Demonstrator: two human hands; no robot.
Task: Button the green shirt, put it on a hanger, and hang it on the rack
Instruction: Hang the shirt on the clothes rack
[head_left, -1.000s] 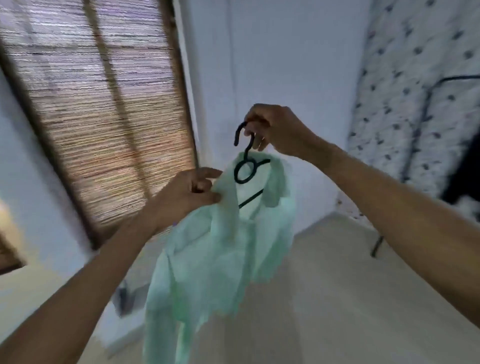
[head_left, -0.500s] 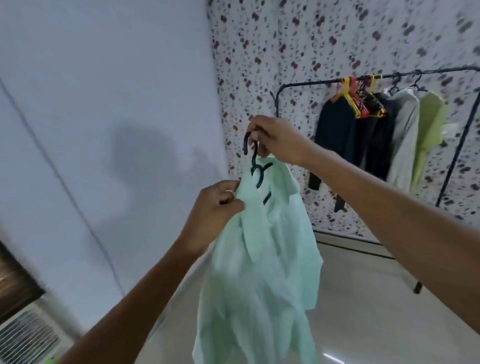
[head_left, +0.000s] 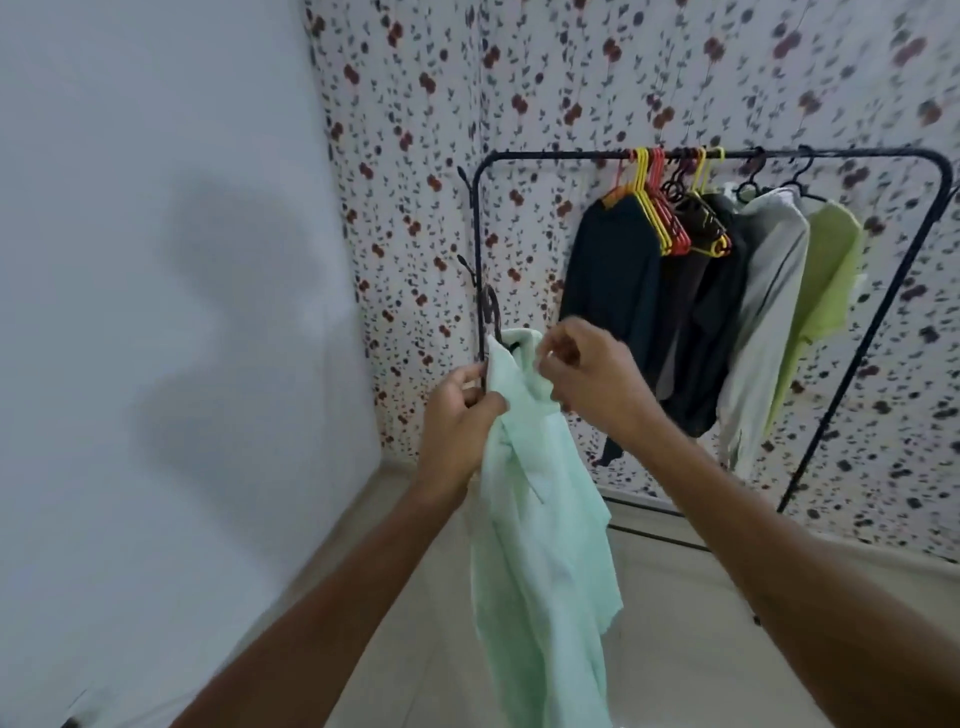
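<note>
The pale green shirt (head_left: 540, 545) hangs on a black hanger whose hook (head_left: 491, 312) sticks up above the collar. My left hand (head_left: 460, 415) grips the shirt's shoulder and the hanger beneath it. My right hand (head_left: 587, 379) is at the collar, fingers curled and pinching the cloth. The black rack (head_left: 550, 154) stands ahead and to the right, its top bar well above my hands. The shirt's front is turned away, so its buttons are hidden.
Several garments hang on the rack's right half: a dark top (head_left: 608, 280), grey shirt (head_left: 769, 312), lime shirt (head_left: 826, 291), on yellow, red and black hangers. The bar's left part is bare. Floral wall behind, plain wall at left, pale floor (head_left: 675, 623) below.
The view has swung right to face the rack. My right hand left the hanger hook and dropped to the collar. The shirt is held lower, with the left hand taking its weight.
</note>
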